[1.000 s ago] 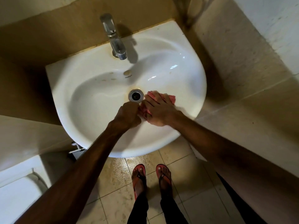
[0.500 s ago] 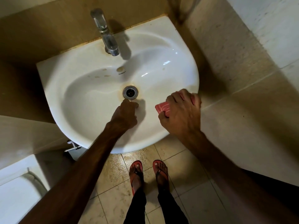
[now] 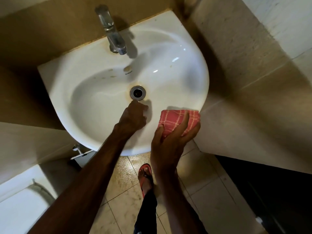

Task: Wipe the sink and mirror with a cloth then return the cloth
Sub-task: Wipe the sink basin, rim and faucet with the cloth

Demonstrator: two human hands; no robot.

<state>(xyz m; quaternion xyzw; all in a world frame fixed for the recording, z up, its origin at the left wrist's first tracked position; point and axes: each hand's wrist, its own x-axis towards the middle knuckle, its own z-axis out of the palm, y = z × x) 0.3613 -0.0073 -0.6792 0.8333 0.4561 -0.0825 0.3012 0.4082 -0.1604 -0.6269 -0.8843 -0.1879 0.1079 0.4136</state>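
Head view, looking down: your sink (image 3: 94,102) is glossy white ceramic, rounded at the front, with small dark lettering (image 3: 128,73) under the overflow hole, too small to read. A chrome tap (image 3: 116,43) stands at the back, and a rust-tinged ring surrounds the round metal drain (image 3: 137,92). Your right hand (image 3: 168,146) grips the cloth (image 3: 175,115), a bunched pink fabric checked with pale lines, thumb laid across its top and fingers curled beneath, over the sink's front right rim. Your left hand (image 3: 133,119) rests in the basin just below the drain, fingers curled, holding nothing.
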